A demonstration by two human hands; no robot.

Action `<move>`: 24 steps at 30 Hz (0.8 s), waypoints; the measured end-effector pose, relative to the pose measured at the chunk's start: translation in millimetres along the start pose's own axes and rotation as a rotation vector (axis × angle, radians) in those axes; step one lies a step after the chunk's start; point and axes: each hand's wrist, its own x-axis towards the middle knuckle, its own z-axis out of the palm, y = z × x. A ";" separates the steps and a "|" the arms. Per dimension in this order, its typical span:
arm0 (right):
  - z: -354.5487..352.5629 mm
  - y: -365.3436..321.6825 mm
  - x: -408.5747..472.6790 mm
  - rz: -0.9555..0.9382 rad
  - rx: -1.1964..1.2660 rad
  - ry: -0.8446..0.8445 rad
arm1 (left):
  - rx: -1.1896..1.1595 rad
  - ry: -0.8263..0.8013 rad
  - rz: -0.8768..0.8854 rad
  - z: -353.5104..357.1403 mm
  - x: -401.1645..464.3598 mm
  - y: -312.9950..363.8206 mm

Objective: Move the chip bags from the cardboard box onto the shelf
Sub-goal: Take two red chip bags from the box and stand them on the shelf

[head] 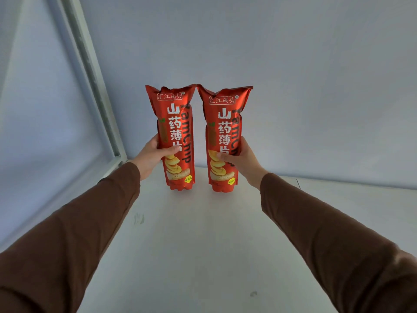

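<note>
Two tall red chip bags stand upright side by side on the white shelf (203, 233), near its back wall. My left hand (153, 155) grips the left chip bag (176, 123) around its lower middle. The right chip bag (225, 127) is held the same way by my right hand (242, 160). The bags' top corners touch each other. Both bag bottoms rest on or just at the shelf surface. The cardboard box is out of sight.
A white metal upright post (90, 71) runs diagonally at the left, meeting the shelf's back left corner. A pale wall panel (293, 64) closes the back. A seam (298, 184) marks the shelf surface at the right.
</note>
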 end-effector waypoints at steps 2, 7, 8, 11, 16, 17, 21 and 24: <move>0.6 2.5 8.4 0.009 0.009 0.009 | 0.000 -0.015 -0.004 -2.0 11.6 -2.2; 1.6 13.5 28.6 0.030 0.025 0.006 | 0.008 -0.046 -0.013 -7.9 40.2 -9.7; 2.4 14.7 31.2 0.032 0.025 0.005 | 0.010 -0.049 -0.019 -9.6 45.2 -12.1; 6.5 17.3 39.7 0.034 0.027 0.006 | 0.024 -0.068 -0.028 -15.7 58.1 -18.9; 19.3 21.1 52.1 0.042 0.025 0.009 | 0.028 -0.098 -0.044 -29.4 74.7 -28.3; 21.8 22.1 54.1 0.045 0.027 0.011 | 0.029 -0.103 -0.045 -31.3 77.3 -29.1; 29.3 23.3 61.1 0.048 0.042 0.024 | 0.041 -0.126 -0.044 -33.9 84.3 -27.4; 32.3 24.9 66.1 0.048 0.038 0.029 | 0.035 -0.143 -0.042 -34.8 87.8 -26.7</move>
